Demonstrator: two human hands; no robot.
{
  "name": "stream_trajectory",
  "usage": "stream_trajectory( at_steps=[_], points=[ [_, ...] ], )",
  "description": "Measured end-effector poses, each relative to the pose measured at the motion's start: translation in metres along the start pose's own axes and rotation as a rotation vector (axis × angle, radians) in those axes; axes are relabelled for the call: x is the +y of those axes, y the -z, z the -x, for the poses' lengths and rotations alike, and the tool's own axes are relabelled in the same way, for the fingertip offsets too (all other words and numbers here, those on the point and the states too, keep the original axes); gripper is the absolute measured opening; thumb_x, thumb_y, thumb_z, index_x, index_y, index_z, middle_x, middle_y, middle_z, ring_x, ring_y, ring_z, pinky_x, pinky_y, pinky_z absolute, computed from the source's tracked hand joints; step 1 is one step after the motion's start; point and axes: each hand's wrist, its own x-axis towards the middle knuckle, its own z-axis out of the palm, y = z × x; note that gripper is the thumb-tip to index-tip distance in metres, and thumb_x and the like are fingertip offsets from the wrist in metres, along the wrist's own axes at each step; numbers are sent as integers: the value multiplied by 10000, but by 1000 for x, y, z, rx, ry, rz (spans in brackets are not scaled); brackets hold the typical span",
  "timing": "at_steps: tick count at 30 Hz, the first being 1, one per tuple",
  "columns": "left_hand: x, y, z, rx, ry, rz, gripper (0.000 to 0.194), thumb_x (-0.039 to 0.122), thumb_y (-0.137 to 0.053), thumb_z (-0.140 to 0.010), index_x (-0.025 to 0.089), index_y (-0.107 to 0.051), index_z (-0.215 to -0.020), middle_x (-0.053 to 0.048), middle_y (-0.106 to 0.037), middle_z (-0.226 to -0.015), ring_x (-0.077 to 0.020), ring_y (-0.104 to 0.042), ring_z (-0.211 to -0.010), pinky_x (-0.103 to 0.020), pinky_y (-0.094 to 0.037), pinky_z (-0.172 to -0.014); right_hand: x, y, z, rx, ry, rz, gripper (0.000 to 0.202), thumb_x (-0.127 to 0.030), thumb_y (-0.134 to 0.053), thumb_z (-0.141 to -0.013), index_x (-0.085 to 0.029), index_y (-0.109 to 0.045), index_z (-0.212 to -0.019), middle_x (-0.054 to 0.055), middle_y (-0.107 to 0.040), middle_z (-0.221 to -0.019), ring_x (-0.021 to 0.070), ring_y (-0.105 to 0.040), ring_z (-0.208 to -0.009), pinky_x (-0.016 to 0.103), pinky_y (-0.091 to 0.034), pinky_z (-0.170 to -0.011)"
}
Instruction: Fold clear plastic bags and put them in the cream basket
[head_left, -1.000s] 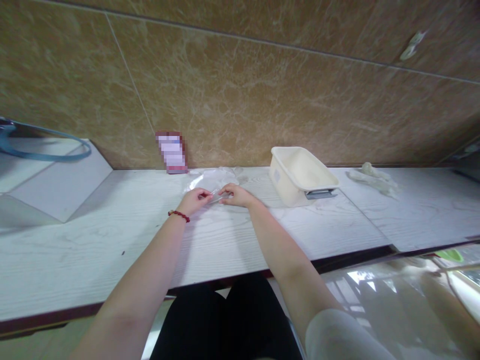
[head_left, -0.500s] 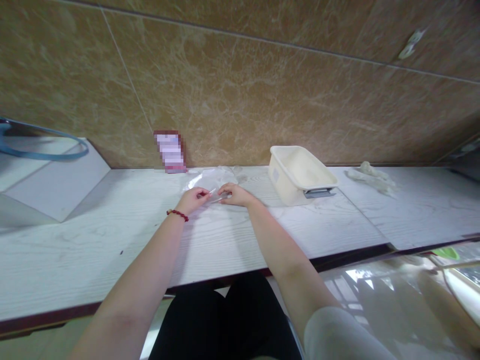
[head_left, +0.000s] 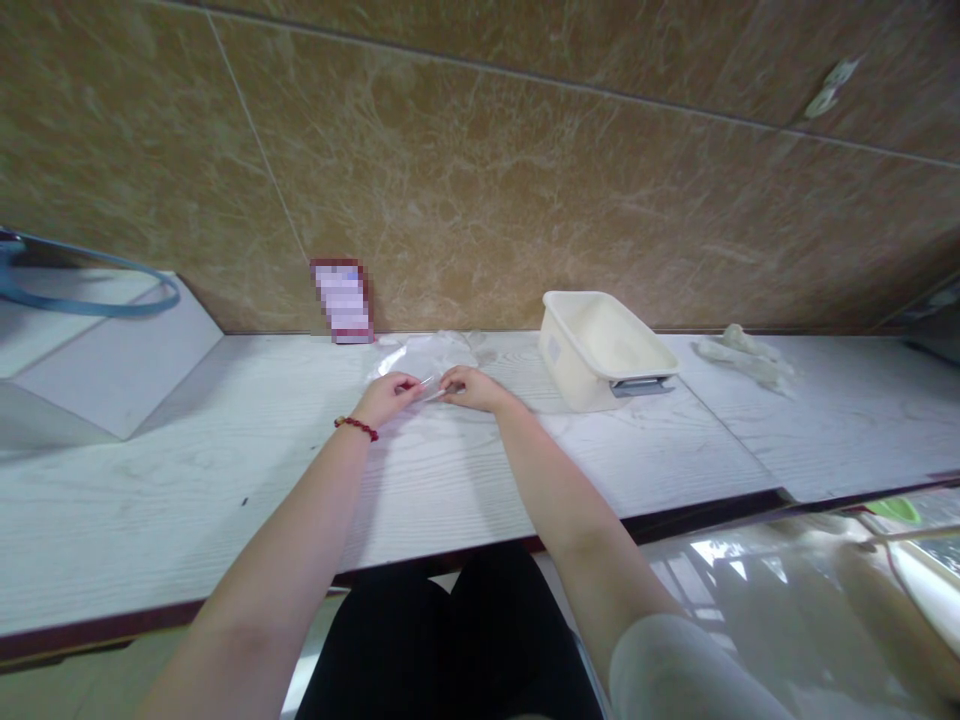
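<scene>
A clear plastic bag (head_left: 424,352) lies on the white wood-grain table (head_left: 450,480) near the wall. My left hand (head_left: 390,396), with a red bracelet at the wrist, pinches the bag's near edge. Close beside it on the right, my right hand (head_left: 469,388) has its fingers closed on the same edge. A small gap separates the fingertips of both hands. Details of the bag's edge between them are too small to make out.
A cream plastic bin (head_left: 574,365) with a grey handle stands right of my hands. Farther right lies crumpled clear plastic (head_left: 746,355). A pixelated phone-like object (head_left: 345,300) leans on the wall. At left are a white box (head_left: 127,370) and a blue strap (head_left: 97,308).
</scene>
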Motion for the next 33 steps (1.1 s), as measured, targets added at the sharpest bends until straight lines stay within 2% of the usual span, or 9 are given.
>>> stream_trajectory(
  at_steps=[15, 18, 23, 27, 33],
  points=[
    [-1, -1, 0, 25, -9, 64, 354, 479, -483, -725, 169, -636, -804, -42, -650, -840, -155, -571, -739, -256, -440, -705, 1, -2, 0, 5, 8, 18, 70, -196, -640, -653, -151, -635, -706, 21, -578, -787, 115, -545, -792, 239, -430, -744],
    [-1, -1, 0, 31, -13, 79, 352, 481, -483, -722, 167, -627, -788, -33, -643, -807, -149, -560, -707, -252, -434, -677, 1, -1, 0, -3, 8, 26, 72, -195, -635, -660, -148, -640, -715, 25, -578, -796, 114, -543, -786, 234, -431, -733],
    [-2, -1, 0, 124, 39, 127, 353, 478, -461, -735, 157, -589, -806, -9, -608, -725, -122, -516, -634, -233, -409, -613, 2, -1, 0, -28, 13, 80, 96, -210, -648, -652, -144, -648, -722, 37, -571, -850, 110, -535, -806, 231, -428, -748],
    [-1, 0, -1, 117, 42, 101, 352, 474, -459, -740, 154, -593, -799, -1, -588, -693, -116, -492, -618, -226, -390, -600, 1, -1, 0, -32, -2, 99, 114, -218, -639, -662, -136, -650, -740, 50, -564, -892, 106, -539, -814, 233, -426, -759],
    [2, 1, 0, 109, 68, 91, 369, 477, -445, -751, 153, -607, -823, -5, -598, -692, -123, -502, -619, -228, -390, -596, -12, 5, 4, 32, 12, 160, 231, -279, -650, -654, -171, -650, -858, 74, -506, -1037, 151, -488, -992, 271, -410, -800]
  ],
)
